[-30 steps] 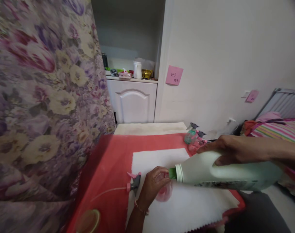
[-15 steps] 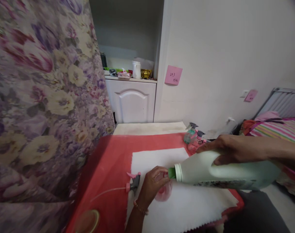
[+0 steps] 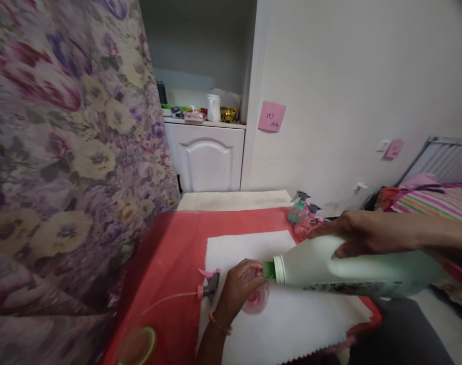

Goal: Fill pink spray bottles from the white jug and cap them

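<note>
My left hand (image 3: 241, 285) is closed round the neck of a clear pink bottle (image 3: 256, 300) above the white cloth (image 3: 287, 324). A large pale green jug (image 3: 341, 271) lies tilted nearly level in my right hand (image 3: 371, 234), which grips its handle. The jug's green spout (image 3: 269, 270) meets the pink bottle's mouth beside my left fingers. Whether liquid is flowing cannot be made out. Left of my left hand, a pink and grey spray head (image 3: 209, 285) with a thin clear tube rests across the edge of the white cloth.
Spray bottles, one teal (image 3: 297, 209) and one pink (image 3: 307, 223), stand at the back right of the red cloth (image 3: 170, 253). A round green-rimmed object (image 3: 151, 344) is at the front left. A floral curtain (image 3: 71, 167) hangs left; a bed (image 3: 443, 197) stands right.
</note>
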A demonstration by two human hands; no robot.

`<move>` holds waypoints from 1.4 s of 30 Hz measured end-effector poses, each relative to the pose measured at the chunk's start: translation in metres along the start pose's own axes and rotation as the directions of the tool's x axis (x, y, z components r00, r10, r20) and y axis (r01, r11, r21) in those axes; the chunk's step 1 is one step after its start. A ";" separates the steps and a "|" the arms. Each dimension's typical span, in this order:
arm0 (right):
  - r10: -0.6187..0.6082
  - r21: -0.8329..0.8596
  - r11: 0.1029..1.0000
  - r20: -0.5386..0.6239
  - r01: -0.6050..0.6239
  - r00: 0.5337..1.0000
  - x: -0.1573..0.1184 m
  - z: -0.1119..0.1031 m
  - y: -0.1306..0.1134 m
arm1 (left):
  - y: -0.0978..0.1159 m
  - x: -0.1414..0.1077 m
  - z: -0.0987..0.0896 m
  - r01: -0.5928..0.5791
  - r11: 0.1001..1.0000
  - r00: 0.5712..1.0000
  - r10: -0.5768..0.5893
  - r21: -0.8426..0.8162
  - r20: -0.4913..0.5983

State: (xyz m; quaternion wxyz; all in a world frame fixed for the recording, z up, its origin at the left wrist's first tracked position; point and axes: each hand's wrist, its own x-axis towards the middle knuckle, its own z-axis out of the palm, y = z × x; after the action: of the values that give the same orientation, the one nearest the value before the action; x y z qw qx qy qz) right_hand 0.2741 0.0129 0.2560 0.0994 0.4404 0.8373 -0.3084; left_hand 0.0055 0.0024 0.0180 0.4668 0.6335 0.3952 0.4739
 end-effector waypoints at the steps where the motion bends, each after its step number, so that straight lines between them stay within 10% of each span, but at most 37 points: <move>1: -0.003 0.000 1.000 0.002 0.003 1.000 0.000 0.000 0.000 | 0.001 0.000 0.000 0.001 1.000 1.000 -0.001 -0.003 0.000; 42: -0.034 -0.020 0.999 -0.004 0.034 0.999 -0.001 -0.001 -0.005 | -0.006 0.001 -0.001 -0.040 0.999 0.999 0.040 -0.008 0.019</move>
State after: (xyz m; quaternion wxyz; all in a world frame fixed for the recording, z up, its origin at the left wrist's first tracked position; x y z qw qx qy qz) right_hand 0.2708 0.0111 0.2589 0.0965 0.4256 0.8481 -0.3005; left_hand 0.0043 0.0049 0.0128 0.4631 0.6440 0.3762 0.4788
